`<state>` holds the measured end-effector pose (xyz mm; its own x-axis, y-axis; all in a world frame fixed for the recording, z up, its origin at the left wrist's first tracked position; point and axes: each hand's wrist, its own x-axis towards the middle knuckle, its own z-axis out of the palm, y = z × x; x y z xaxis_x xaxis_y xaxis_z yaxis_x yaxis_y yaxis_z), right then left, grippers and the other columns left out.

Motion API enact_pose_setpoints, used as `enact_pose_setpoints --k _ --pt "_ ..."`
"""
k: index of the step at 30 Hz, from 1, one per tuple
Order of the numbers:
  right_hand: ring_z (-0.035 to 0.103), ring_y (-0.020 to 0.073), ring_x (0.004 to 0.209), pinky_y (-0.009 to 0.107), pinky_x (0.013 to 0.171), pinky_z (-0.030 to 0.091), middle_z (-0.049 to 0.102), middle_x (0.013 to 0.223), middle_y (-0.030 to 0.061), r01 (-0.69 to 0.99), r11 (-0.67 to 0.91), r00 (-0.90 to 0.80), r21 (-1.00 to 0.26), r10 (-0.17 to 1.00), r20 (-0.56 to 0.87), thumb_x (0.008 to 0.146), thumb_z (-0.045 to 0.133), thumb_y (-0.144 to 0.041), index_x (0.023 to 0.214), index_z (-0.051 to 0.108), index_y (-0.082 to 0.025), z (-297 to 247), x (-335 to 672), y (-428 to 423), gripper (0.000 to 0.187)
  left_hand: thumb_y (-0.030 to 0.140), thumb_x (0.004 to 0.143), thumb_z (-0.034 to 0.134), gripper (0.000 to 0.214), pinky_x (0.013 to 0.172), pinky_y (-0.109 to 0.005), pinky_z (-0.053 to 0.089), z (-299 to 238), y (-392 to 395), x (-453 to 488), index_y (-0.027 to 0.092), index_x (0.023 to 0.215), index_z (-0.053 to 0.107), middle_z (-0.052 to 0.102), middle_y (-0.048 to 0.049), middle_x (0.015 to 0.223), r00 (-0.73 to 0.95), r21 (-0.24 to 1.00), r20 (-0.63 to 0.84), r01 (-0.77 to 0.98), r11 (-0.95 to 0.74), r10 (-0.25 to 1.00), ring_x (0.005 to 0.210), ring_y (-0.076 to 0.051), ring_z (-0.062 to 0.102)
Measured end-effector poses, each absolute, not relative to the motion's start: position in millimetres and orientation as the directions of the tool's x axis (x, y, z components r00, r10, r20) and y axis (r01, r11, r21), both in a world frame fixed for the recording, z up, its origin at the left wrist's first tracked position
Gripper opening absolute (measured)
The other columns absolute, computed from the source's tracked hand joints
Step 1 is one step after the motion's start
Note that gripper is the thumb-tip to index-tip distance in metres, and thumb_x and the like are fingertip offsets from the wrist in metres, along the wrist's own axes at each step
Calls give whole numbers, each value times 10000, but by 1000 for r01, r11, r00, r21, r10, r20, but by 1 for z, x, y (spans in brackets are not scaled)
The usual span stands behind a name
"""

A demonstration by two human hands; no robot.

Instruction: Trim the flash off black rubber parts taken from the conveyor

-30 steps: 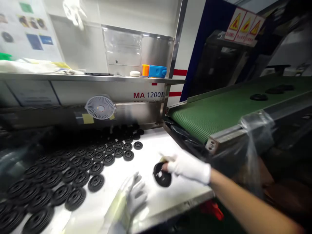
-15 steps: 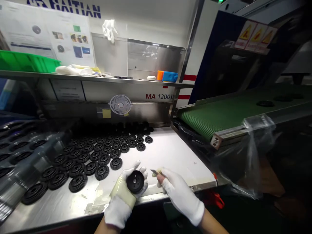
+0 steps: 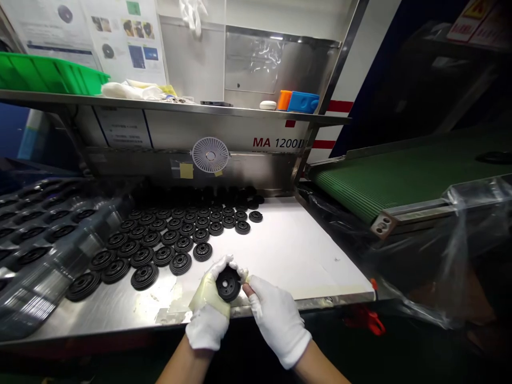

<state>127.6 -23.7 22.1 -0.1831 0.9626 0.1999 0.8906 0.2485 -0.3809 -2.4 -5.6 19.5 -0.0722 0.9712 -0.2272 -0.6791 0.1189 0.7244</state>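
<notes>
Both my hands wear white gloves and meet over the front edge of the steel worktable (image 3: 304, 250). My left hand (image 3: 212, 306) is closed around a black round ribbed part (image 3: 228, 284), held upright with its face toward me. My right hand (image 3: 276, 317) is closed beside it, fingertips touching the part's right rim, gripping a small tool that is almost fully hidden. Several matching black parts (image 3: 176, 240) lie in rows on the table to the left of my hands.
Trays of black parts (image 3: 36, 224) under plastic fill the left. A green conveyor belt (image 3: 400, 176) with plastic sheeting runs along the right. Above the table are a small white fan (image 3: 210, 155) and a shelf with a green bin (image 3: 44, 74) and a blue and orange box (image 3: 298, 101).
My right hand carried the black part from the table's right to my left hand, which now grips it. Both hands have drawn together at the front edge, and the view has shifted leftward.
</notes>
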Motion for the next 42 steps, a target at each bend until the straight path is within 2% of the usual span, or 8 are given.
enact_pose_setpoints --k 5,8,15,25,29,32,37,42 --pt "551 149 563 275 497 266 614 656 -38 904 204 -145 -376 973 178 927 342 -354 759 520 -253 11 119 -33 265 107 694 602 110 727 -300 527 15 9 9 165 786 589 601 -5 700 41 443 -285 -880 169 958 693 -142 614" --pt "561 152 580 276 504 271 623 666 -30 894 211 -146 -395 971 188 927 340 -338 768 534 -252 7 112 -38 266 117 737 572 52 741 -280 523 19 15 12 168 744 569 564 15 644 44 362 -296 -919 154 954 635 -107 588" --pt "590 157 627 268 532 294 656 733 -11 866 228 -138 -445 965 225 927 343 -309 855 564 -245 8 115 -33 241 157 727 506 351 710 -403 521 24 9 -2 178 1073 559 628 -55 791 194 465 -354 -813 352 915 726 -189 624" --pt "537 145 541 278 496 237 606 644 -26 883 176 -79 -436 970 232 933 315 -326 769 517 -236 -3 97 -42 275 110 723 584 79 664 -243 512 21 14 -1 176 764 565 542 20 628 83 333 -291 -925 182 953 614 -100 572" --pt "536 143 554 279 508 244 597 645 -28 847 226 -107 -480 959 263 931 316 -319 759 514 -236 0 87 -46 275 108 739 553 250 792 -302 506 20 11 -4 192 972 582 615 -14 781 -45 406 -220 -913 49 974 759 -130 614" --pt "526 141 552 279 511 249 596 651 -28 833 242 -118 -498 957 266 934 304 -322 764 515 -236 2 91 -45 284 170 737 530 385 763 -417 515 18 10 -9 179 1122 538 625 -110 984 88 459 -262 -865 204 961 851 -218 621" --pt "543 141 584 264 520 266 613 674 -19 839 199 -82 -507 967 243 934 312 -328 790 522 -233 3 108 -37 272 151 711 514 333 633 -341 515 18 10 -9 132 1038 567 583 -44 691 138 416 -260 -877 240 956 635 -164 582" --pt "535 141 564 271 518 253 604 652 -19 884 178 -71 -433 965 253 934 317 -332 771 519 -231 4 106 -39 278 144 748 563 144 603 -275 502 26 10 -4 157 889 585 549 -10 665 78 400 -296 -895 197 952 615 -131 559"
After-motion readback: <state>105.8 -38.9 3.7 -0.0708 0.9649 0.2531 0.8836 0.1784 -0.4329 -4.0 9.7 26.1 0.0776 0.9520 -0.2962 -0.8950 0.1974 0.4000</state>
